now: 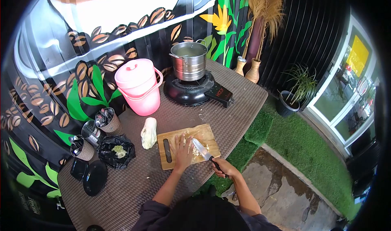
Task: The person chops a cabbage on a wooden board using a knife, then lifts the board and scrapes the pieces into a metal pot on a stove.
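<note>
My left hand [182, 153] lies with its fingers spread on the wooden cutting board [166, 164], over small pale chopped bits. In my right hand [226, 167] is the black handle of a knife [201, 148], whose blade points up and left across the board. More pale bits are scattered beside the blade. A pale cabbage [149, 133] rests on the table just left of the board. Farther left, a black plastic bag [117, 151] stands open with pale leafy scraps inside.
Behind the board are a pink lidded bucket [140, 88] and a steel pot [190, 64] on a black portable stove [188, 94]. Cutlery holders [109, 123] and a black plate [95, 178] stand at the left. The table's edge [244, 130] runs along the right.
</note>
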`<state>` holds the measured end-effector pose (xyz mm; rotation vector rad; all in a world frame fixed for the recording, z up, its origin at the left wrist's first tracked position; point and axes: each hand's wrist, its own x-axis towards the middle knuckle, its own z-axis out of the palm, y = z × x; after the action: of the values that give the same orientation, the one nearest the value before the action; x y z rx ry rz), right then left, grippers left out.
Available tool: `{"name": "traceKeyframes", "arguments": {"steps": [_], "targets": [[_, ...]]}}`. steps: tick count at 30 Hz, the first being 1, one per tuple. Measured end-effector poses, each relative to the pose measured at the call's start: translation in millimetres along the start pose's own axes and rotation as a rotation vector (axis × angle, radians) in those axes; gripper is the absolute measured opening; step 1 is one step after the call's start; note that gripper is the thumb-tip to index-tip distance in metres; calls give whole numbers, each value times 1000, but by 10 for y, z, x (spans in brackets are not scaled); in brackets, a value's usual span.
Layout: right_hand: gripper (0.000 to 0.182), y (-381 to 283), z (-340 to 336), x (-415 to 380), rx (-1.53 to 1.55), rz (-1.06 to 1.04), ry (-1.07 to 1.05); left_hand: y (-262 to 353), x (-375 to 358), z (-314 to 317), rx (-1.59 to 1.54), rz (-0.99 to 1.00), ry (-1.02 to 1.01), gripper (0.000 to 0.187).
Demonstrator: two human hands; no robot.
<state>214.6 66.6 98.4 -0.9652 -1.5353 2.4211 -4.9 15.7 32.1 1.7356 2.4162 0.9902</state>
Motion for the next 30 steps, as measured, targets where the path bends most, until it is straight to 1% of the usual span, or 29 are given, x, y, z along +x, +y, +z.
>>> {"name": "traceKeyframes", "arguments": {"steps": [2, 3, 5, 6, 8, 9, 11, 12, 14, 15, 17, 18, 20, 21, 23, 24, 26, 27, 29, 30], "targets": [[38, 0, -11, -30, -24, -10, 61, -51, -2, 69, -264, -60, 115, 40], [38, 7, -20, -23, -25, -12, 60, -55, 3, 45, -263, -60, 117, 40], [38, 36, -51, 22, -173, -58, 136, -77, 27, -13, -241, 20, 101, 27], [38, 47, -58, 51, -172, -58, 136, -80, 39, 4, -240, 20, 101, 27], [39, 67, -62, 145, -427, -184, 264, -74, 84, 49, -226, 15, 197, 16], [39, 122, -73, 222, -427, -185, 265, -69, 99, 46, -226, 16, 197, 16], [35, 259, -86, 368, -788, -487, 501, -48, 130, 39, -200, 52, 269, 14], [35, 282, -69, 392, -789, -488, 502, -1, 136, -3, -201, 53, 270, 14], [32, 331, -39, 434, -1075, -584, 678, 88, 106, -94, -163, -41, 285, 13], [32, 283, 22, 408, -1076, -586, 678, 106, 98, -131, -163, -40, 286, 13], [28, 136, 162, 302, -1178, -370, 708, 121, 79, -176, -213, -144, 157, 10], [28, 123, 170, 293, -1176, -370, 709, 83, 64, -129, -213, -143, 156, 10], [27, 115, 175, 283, -1272, -364, 698, -45, 2, 13, -359, -139, 170, 14], [27, 132, 166, 289, -1270, -365, 696, -46, -36, 13, -357, -140, 169, 14], [26, 182, 141, 321, -1287, -502, 727, -16, -95, 44, -309, -123, 163, 25], [26, 196, 148, 334, -1285, -499, 729, 33, -109, 11, -309, -122, 160, 25], [25, 220, 155, 352, -1293, -548, 777, 124, -149, -61, -202, 15, 184, 32], [25, 213, 173, 348, -1292, -546, 777, 163, -159, -121, -202, 15, 182, 32], [25, 194, 206, 337, -1331, -539, 781, 237, -163, -243, -106, 232, -45, 36], [25, 201, 207, 349, -1331, -538, 782, 250, -168, -244, -107, 233, -46, 36]]}}
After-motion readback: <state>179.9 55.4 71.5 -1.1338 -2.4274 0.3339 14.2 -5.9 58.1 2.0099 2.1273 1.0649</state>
